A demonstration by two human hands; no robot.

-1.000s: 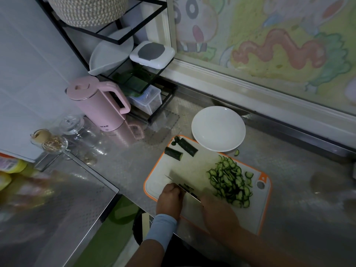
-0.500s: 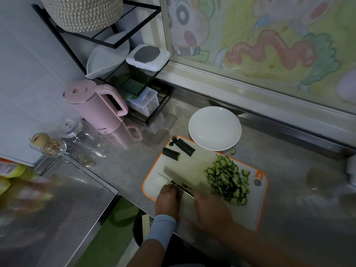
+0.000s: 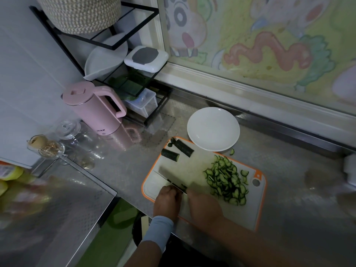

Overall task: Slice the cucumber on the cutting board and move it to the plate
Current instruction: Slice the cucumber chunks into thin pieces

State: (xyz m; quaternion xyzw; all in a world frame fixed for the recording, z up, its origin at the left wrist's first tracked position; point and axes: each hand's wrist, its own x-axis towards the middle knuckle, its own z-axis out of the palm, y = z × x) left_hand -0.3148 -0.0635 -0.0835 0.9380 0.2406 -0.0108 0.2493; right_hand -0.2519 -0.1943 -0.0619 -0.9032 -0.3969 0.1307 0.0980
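Head: cutting board [image 3: 192, 163] on steel counter [image 3: 289, 189]

No text can be read outright. The pink electric kettle [image 3: 96, 116], at 10 o'clock, carries a short line of dark print low on its body near the base, too small to make out. At 9 o'clock, the yellow bottle [image 3: 10, 173] shows a label blurred beyond reading. The cutting board [image 3: 250, 212] bears a tiny illegible mark on its orange corner tab at 4 o'clock.
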